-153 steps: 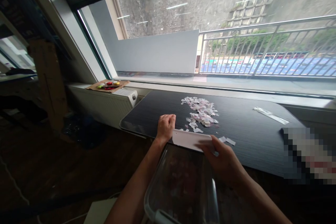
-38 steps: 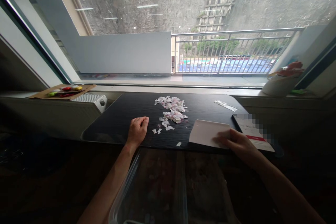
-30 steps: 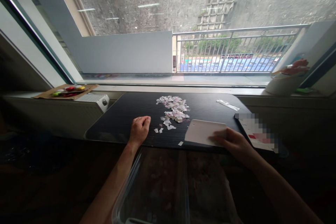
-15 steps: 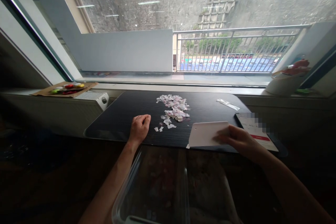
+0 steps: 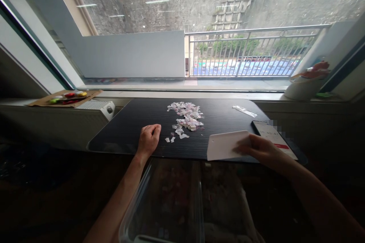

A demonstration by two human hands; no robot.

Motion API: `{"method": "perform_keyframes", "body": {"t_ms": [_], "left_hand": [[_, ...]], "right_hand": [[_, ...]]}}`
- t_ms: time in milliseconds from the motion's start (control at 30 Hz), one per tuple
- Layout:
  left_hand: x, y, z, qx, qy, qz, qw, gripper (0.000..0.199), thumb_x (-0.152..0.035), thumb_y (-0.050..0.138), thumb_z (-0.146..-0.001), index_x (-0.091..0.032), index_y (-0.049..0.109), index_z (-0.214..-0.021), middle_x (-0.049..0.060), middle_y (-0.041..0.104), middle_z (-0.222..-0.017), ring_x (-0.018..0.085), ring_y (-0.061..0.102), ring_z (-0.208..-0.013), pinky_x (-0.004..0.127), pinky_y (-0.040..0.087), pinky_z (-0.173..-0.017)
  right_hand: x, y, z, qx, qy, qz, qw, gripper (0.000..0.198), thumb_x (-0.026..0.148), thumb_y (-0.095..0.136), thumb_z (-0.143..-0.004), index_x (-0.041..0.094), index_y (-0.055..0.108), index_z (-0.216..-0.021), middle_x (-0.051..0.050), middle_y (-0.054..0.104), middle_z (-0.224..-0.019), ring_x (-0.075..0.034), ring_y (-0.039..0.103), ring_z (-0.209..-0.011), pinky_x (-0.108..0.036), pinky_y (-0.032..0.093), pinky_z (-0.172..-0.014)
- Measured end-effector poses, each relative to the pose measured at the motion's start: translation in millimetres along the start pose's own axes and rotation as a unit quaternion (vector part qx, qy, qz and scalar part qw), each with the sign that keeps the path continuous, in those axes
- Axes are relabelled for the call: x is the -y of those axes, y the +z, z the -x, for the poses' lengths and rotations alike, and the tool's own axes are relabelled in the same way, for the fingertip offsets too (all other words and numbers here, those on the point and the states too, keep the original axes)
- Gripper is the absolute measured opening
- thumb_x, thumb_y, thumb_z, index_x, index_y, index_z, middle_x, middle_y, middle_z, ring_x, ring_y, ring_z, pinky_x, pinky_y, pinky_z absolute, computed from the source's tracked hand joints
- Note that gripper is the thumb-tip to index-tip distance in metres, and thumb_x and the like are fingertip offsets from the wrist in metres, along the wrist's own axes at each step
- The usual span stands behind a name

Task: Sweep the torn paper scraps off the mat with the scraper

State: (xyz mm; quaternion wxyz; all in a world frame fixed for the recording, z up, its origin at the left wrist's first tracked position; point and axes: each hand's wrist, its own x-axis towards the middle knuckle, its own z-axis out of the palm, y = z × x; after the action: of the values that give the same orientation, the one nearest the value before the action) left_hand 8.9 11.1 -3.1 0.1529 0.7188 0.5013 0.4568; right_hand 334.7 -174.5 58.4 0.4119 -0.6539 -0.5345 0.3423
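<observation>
My right hand (image 5: 259, 150) grips a flat white plastic scraper (image 5: 226, 145) by its right end. The scraper has a small hole in one corner and is tilted over the table's front edge. My left hand (image 5: 148, 140) rests on the black table (image 5: 122, 129) in a loose fist, and nothing shows in it. To the right of that fist lies a heap of torn paper scraps (image 5: 186, 114), with a few loose pieces nearest me. One small scrap (image 5: 208, 164) is just below the table's edge. Beneath the edge is a clear plastic bin (image 5: 139, 193), its dark contents hard to make out.
At the table's right lie a phone or tablet (image 5: 273, 136) with a lit screen and a clear plastic wrapper (image 5: 245, 111). Left stands a radiator (image 5: 105, 108) beside cardboard with colourful items (image 5: 71, 97). A white pot (image 5: 302, 89) sits on the right sill.
The small scrap at the table's front edge has dropped off it. The scraper has shifted slightly right relative to the heap. My left hand keeps its place; the whole view has shifted a little.
</observation>
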Motion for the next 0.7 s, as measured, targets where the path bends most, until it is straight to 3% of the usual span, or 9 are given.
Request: {"method": "perform_keyframes", "body": {"t_ms": [133, 300, 467, 600, 700], "left_hand": [[-2, -1, 1, -0.003, -0.001, -0.007, 1.0, 0.038, -0.047, 0.044, -0.083, -0.021, 0.072, -0.081, 0.008, 0.074, -0.092, 0.027, 0.059, -0.102, 0.043, 0.043, -0.097], [-6, -2, 1, 0.006, 0.022, -0.019, 1.0, 0.033, -0.04, 0.044, -0.086, -0.022, 0.071, -0.081, 0.006, 0.074, -0.09, 0.025, 0.062, -0.096, 0.042, 0.045, -0.096], [-6, -1, 2, 0.006, 0.029, -0.025, 0.999, 0.031, -0.036, 0.045, -0.088, -0.021, 0.071, -0.081, 0.007, 0.074, -0.09, 0.024, 0.063, -0.095, 0.041, 0.045, -0.094], [-8, 0, 3, 0.007, 0.031, -0.023, 0.999, 0.03, -0.033, 0.045, -0.089, -0.02, 0.071, -0.083, 0.007, 0.074, -0.091, 0.023, 0.062, -0.095, 0.04, 0.045, -0.094], [-10, 0, 3, 0.003, 0.029, -0.025, 0.999, 0.028, -0.031, 0.046, -0.09, -0.019, 0.071, -0.085, 0.007, 0.074, -0.092, 0.023, 0.062, -0.095, 0.039, 0.045, -0.094]], "right_hand": [[-3, 1, 4, -0.039, -0.018, -0.044, 0.998, 0.046, 0.062, 0.077, -0.06, 0.021, 0.069, -0.081, -0.007, 0.077, -0.083, -0.026, 0.072, -0.081, -0.038, 0.058, -0.075], [-5, 47, -29, -0.099, -0.07, -0.117, 0.986, 0.052, 0.065, 0.073, -0.063, 0.02, 0.068, -0.088, -0.01, 0.077, -0.089, -0.028, 0.072, -0.086, -0.044, 0.057, -0.082], [-1, 85, -56, -0.116, -0.11, -0.063, 0.985, 0.042, 0.057, 0.07, -0.07, 0.02, 0.066, -0.087, -0.008, 0.076, -0.086, -0.026, 0.071, -0.082, -0.042, 0.056, -0.079], [4, 90, -49, -0.113, -0.139, -0.007, 0.984, 0.028, 0.047, 0.068, -0.073, 0.022, 0.067, -0.084, -0.005, 0.075, -0.08, -0.024, 0.069, -0.075, -0.039, 0.055, -0.074], [9, 92, -51, -0.149, -0.158, 0.043, 0.975, 0.023, 0.042, 0.062, -0.077, 0.023, 0.067, -0.088, -0.005, 0.077, -0.084, -0.025, 0.071, -0.079, -0.038, 0.055, -0.077]]}}
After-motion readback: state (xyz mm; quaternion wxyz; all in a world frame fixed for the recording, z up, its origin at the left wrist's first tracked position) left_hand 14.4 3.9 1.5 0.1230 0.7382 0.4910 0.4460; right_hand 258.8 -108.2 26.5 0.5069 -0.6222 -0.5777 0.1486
